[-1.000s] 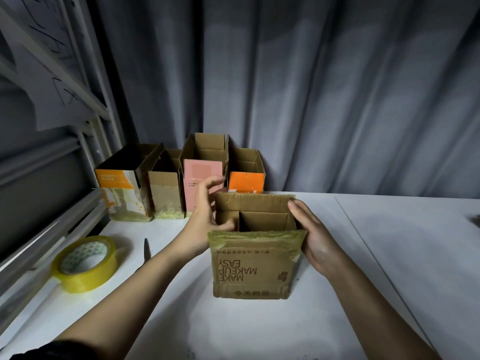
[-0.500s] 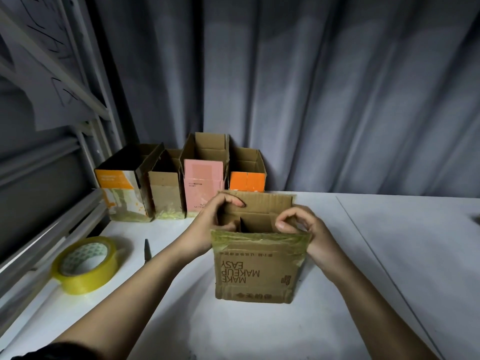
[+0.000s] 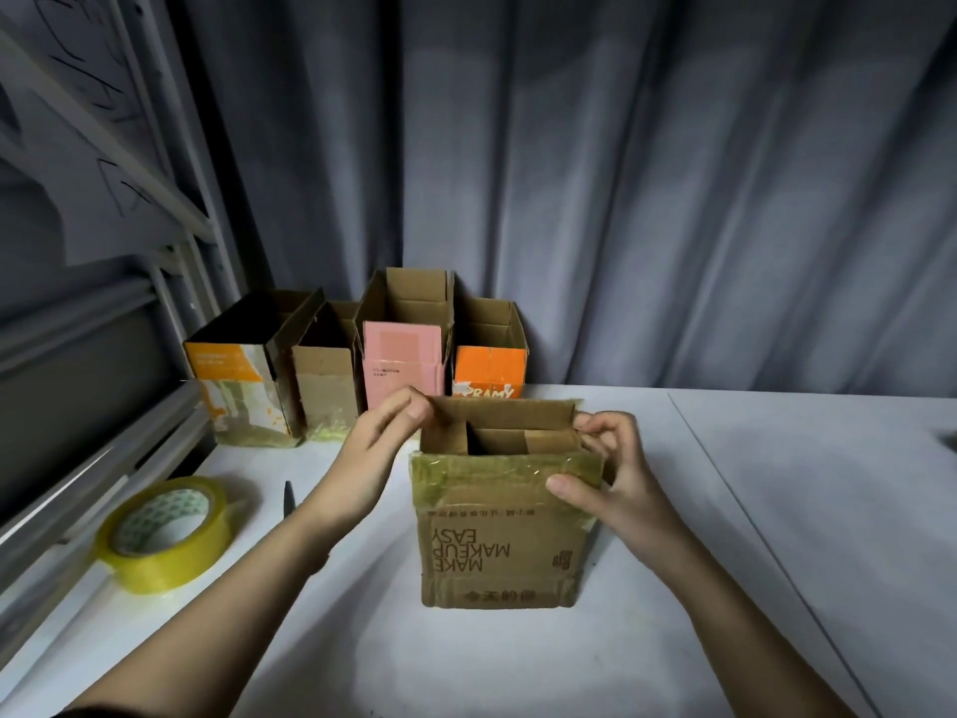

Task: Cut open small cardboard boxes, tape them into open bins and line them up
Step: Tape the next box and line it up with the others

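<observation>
A brown cardboard box [image 3: 497, 557] printed "MAKE MAKEUP EASY" upside down stands open-topped on the white table, its rim wrapped in yellowish tape. My left hand [image 3: 380, 448] pinches the box's back left corner flap. My right hand [image 3: 613, 474] grips the right top corner, thumb pressed on the taped front rim, fingers curled over the side.
Several open cardboard bins [image 3: 383, 365] stand in a row against the grey curtain at the back left. A roll of yellow tape [image 3: 165, 536] and a dark blade tip [image 3: 289, 500] lie left of my forearm. Metal shelving [image 3: 103, 355] runs along the left. The white table [image 3: 802, 510] stretches right.
My right hand has shifted from the inner rim to the right corner, thumb now on the front tape. My left hand slid up to the back left flap. The box stayed put.
</observation>
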